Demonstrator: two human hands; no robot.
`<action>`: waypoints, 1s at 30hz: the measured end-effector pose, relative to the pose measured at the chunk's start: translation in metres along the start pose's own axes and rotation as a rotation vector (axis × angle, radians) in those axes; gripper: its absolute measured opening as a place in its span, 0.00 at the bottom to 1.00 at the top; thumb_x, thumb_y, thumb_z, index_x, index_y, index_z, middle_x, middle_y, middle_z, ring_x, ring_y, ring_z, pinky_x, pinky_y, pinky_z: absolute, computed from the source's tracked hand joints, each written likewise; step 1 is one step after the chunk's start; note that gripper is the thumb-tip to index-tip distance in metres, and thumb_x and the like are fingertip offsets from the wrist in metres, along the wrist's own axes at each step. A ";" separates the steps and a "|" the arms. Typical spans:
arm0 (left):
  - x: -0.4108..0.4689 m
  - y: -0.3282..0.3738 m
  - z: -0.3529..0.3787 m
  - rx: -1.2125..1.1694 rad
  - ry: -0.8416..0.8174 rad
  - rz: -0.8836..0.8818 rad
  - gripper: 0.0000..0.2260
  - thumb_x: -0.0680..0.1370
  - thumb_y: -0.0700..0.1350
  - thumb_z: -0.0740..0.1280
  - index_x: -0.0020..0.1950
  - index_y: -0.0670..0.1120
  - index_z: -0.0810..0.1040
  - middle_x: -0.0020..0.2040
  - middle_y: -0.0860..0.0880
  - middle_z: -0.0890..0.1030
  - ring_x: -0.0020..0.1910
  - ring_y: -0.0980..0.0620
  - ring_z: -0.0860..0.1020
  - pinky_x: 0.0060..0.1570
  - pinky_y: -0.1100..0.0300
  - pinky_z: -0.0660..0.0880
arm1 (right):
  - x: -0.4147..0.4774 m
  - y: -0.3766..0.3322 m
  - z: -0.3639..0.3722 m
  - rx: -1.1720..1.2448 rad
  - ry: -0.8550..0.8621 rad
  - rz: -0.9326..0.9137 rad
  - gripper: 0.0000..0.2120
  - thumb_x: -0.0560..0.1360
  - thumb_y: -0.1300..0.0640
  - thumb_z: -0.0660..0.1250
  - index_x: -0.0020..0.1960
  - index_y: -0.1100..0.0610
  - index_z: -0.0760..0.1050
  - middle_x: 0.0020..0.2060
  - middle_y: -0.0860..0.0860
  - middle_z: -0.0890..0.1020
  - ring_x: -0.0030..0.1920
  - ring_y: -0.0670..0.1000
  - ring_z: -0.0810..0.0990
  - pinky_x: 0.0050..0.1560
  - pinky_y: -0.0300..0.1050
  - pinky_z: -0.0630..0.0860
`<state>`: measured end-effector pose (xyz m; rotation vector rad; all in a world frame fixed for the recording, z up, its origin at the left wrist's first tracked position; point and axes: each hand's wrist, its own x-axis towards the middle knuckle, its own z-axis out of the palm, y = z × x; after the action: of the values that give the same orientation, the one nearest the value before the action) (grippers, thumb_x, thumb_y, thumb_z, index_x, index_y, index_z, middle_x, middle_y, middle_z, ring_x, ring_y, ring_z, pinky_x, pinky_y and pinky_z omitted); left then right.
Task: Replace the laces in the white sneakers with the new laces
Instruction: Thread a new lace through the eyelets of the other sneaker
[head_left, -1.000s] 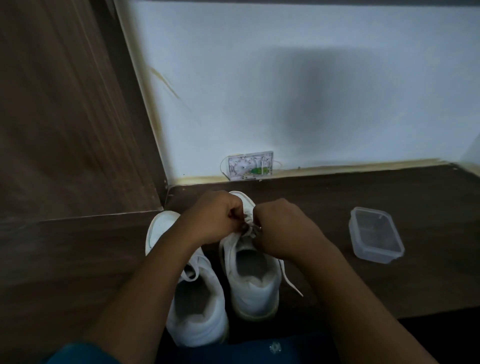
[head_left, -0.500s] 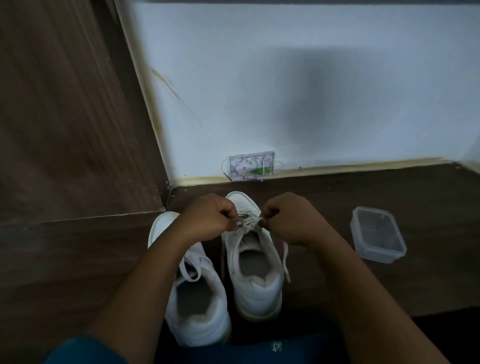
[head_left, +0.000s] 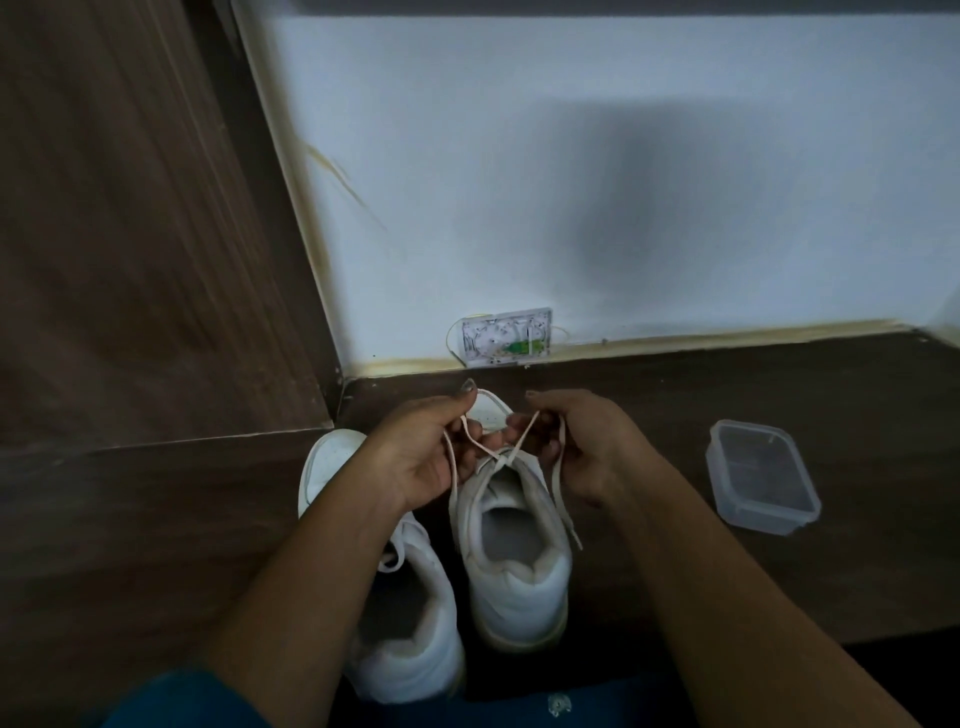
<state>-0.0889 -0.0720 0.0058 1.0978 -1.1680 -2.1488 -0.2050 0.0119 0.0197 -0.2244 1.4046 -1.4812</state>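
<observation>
Two white sneakers stand side by side on the dark floor, toes toward the wall. The right sneaker (head_left: 514, 561) has a white lace (head_left: 561, 493) crossed in a knot above its tongue. My left hand (head_left: 415, 457) pinches the lace's left end, which loops down beside the shoe. My right hand (head_left: 582, 441) pinches the other end, whose tail hangs down the shoe's right side. The left sneaker (head_left: 400, 613) is laced and partly hidden under my left forearm.
A clear plastic container (head_left: 761, 483) sits open on the floor to the right. A white wall box (head_left: 506, 338) with wires is fixed low on the wall behind the shoes. A wooden panel (head_left: 130, 234) rises on the left.
My hands have moved apart and turned palms inward, drawing the two lace ends out so the crossed knot shows above the tongue.
</observation>
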 end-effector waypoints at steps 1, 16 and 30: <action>0.000 0.000 0.000 -0.027 -0.002 -0.006 0.15 0.78 0.48 0.64 0.34 0.45 0.68 0.24 0.50 0.73 0.25 0.53 0.80 0.22 0.69 0.67 | 0.001 0.000 0.001 0.045 -0.031 0.025 0.08 0.77 0.62 0.62 0.39 0.61 0.73 0.26 0.55 0.79 0.22 0.48 0.78 0.16 0.31 0.61; 0.018 -0.006 -0.011 1.171 0.166 0.424 0.06 0.75 0.39 0.68 0.38 0.42 0.81 0.36 0.45 0.81 0.30 0.54 0.73 0.33 0.62 0.68 | 0.033 0.017 -0.003 -1.259 0.095 -0.545 0.05 0.75 0.60 0.66 0.49 0.56 0.80 0.52 0.53 0.81 0.54 0.51 0.78 0.51 0.39 0.70; 0.016 -0.006 -0.008 1.390 0.022 0.433 0.11 0.78 0.38 0.59 0.47 0.31 0.76 0.47 0.34 0.79 0.47 0.38 0.77 0.42 0.51 0.70 | 0.028 0.014 0.003 -1.399 0.060 -0.482 0.10 0.76 0.66 0.58 0.52 0.61 0.77 0.55 0.58 0.79 0.57 0.57 0.76 0.52 0.43 0.69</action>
<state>-0.0921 -0.0839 -0.0088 1.0997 -2.6656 -0.7907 -0.2082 -0.0080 -0.0048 -1.4499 2.3259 -0.5649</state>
